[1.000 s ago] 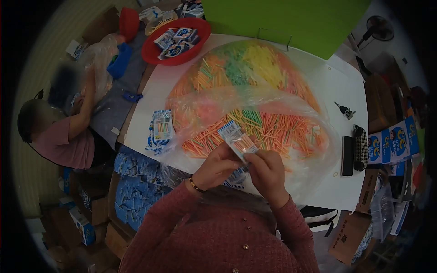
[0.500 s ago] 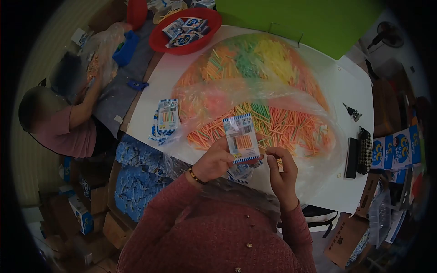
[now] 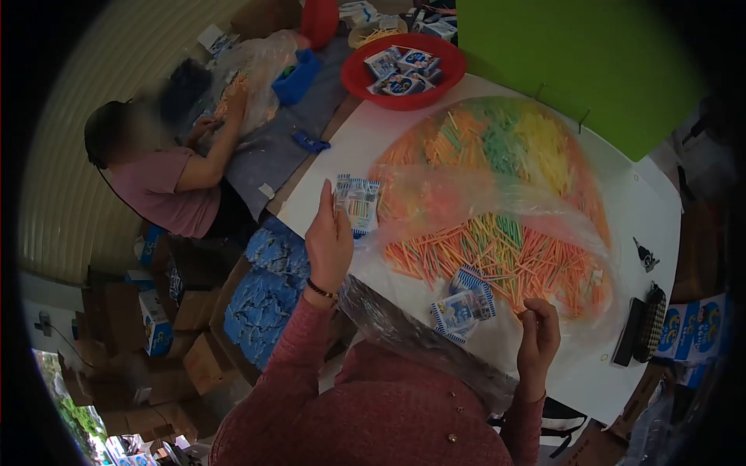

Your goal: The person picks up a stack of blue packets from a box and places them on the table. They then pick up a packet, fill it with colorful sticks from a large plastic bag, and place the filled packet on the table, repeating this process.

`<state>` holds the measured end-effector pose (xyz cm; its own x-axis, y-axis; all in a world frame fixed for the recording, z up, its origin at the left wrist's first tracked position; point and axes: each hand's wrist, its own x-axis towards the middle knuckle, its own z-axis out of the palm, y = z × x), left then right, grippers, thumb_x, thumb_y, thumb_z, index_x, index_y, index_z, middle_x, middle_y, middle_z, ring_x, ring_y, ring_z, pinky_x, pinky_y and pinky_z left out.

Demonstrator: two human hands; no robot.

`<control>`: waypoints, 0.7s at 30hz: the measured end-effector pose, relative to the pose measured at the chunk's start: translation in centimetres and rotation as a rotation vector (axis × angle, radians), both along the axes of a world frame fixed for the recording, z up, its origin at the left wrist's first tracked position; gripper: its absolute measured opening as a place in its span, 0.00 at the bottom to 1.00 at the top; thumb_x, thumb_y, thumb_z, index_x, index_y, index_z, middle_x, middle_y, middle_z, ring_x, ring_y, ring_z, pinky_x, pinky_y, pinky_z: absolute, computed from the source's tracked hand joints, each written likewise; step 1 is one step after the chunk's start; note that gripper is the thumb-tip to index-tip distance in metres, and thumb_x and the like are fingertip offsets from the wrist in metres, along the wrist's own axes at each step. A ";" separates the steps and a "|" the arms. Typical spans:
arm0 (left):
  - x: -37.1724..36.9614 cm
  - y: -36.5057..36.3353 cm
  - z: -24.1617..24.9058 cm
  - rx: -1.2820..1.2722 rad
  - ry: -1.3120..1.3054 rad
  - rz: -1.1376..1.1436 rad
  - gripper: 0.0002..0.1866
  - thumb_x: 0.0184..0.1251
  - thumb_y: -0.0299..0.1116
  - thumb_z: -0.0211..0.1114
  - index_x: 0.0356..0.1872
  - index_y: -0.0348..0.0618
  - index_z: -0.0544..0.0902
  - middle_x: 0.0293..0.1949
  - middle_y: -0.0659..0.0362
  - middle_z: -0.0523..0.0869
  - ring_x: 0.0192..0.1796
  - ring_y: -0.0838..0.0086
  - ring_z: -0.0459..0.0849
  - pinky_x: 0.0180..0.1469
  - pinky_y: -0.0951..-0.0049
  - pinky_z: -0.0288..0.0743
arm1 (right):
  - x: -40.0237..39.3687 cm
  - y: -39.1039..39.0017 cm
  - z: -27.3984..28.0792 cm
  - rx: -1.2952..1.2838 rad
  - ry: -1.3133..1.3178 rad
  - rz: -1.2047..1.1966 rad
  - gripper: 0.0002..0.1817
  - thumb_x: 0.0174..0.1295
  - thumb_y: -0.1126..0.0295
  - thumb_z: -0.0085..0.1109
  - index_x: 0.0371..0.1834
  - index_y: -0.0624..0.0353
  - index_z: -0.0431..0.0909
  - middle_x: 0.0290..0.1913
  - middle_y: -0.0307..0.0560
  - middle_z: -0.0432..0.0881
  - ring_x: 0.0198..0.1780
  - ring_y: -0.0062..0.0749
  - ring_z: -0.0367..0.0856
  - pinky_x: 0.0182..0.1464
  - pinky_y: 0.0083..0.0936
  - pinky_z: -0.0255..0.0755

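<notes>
My left hand [image 3: 329,242] is at the left edge of the white table, beside a pile of blue-and-white packets [image 3: 360,203]. Its fingers are stretched out; its palm side is partly hidden. Near the table's front right, my right hand [image 3: 538,335] has its fingers curled together at the edge of the coloured sticks [image 3: 497,252]. Whatever it may hold is too small to make out. Between my hands, a few clear packets with blue striped ends [image 3: 464,305] lie on the plastic. The sticks are spread under and in a large clear plastic bag [image 3: 466,190].
A red bowl [image 3: 404,71] of packets stands at the back. Another person [image 3: 167,175] works at the grey-covered surface on the left. Blue wrappers [image 3: 268,295] fill a box below. Keys [image 3: 645,255] and a black case [image 3: 628,332] lie on the right.
The packet of sticks that was in my left hand is no longer there; that hand has moved left to the packet pile. My right hand is farther from it. The view has turned left.
</notes>
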<state>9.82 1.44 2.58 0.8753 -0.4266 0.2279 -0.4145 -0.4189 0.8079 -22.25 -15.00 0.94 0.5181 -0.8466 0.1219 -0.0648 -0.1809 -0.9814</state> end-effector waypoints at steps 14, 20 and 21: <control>7.2 4.8 -1.9 0.630 -0.163 0.136 0.35 0.62 0.62 0.64 0.47 0.31 0.80 0.51 0.44 0.81 0.51 0.50 0.77 0.51 0.57 0.73 | 12.9 1.8 6.1 -0.437 -0.053 0.500 0.07 0.66 0.78 0.56 0.46 0.63 0.78 0.40 0.48 0.80 0.39 0.28 0.79 0.43 0.23 0.74; 9.8 3.4 -8.8 0.306 0.232 -0.195 0.37 0.52 0.61 0.73 0.36 0.26 0.81 0.37 0.42 0.84 0.38 0.62 0.85 0.43 0.62 0.80 | 25.3 4.7 -0.8 -0.209 0.140 0.591 0.15 0.60 0.71 0.66 0.45 0.63 0.72 0.39 0.50 0.77 0.39 0.35 0.80 0.41 0.28 0.75; 9.1 3.0 -7.7 0.247 0.362 -0.198 0.36 0.51 0.58 0.76 0.38 0.26 0.81 0.40 0.44 0.83 0.39 0.64 0.85 0.42 0.66 0.80 | 26.0 5.0 -2.2 -0.348 0.265 0.534 0.17 0.58 0.70 0.69 0.44 0.63 0.71 0.39 0.50 0.77 0.39 0.35 0.80 0.41 0.29 0.75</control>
<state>18.91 4.48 -5.16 0.7759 -0.5963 -0.2059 -0.2157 -0.5575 0.8017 3.79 -10.00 -1.22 0.9029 -0.4020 0.1521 -0.1090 -0.5565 -0.8237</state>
